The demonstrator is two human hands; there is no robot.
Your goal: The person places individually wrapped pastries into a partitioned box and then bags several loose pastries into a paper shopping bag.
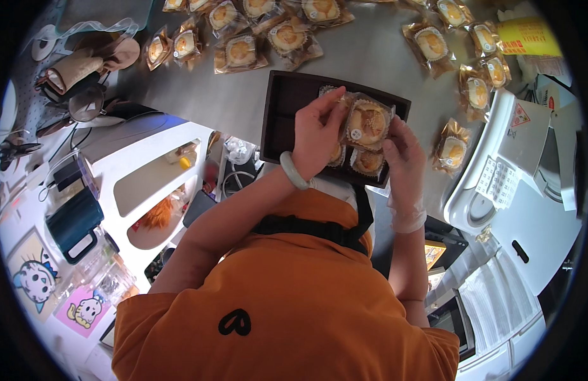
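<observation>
Steel tabletop [370, 57], strewn with wrapped pastries. Both hands, left hand [316, 136] and gloved right hand [402, 152], fingers pinching one wrapped pastry [368, 124] above dark tray [287, 108] at near edge. Risk: slippery film, possible drop or crushed neighbours.

Orange shirt with a black heart — pale bangle [292, 171], clear glove [405, 171].

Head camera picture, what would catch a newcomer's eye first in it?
First, the two hands at the centre: the left hand and the right hand hold a clear-wrapped golden pastry over a dark compartment tray that already has a few wrapped pastries in its near right part. Next, the scattered wrapped pastries on the grey steel table beyond, and the orange shirt filling the foreground.
</observation>
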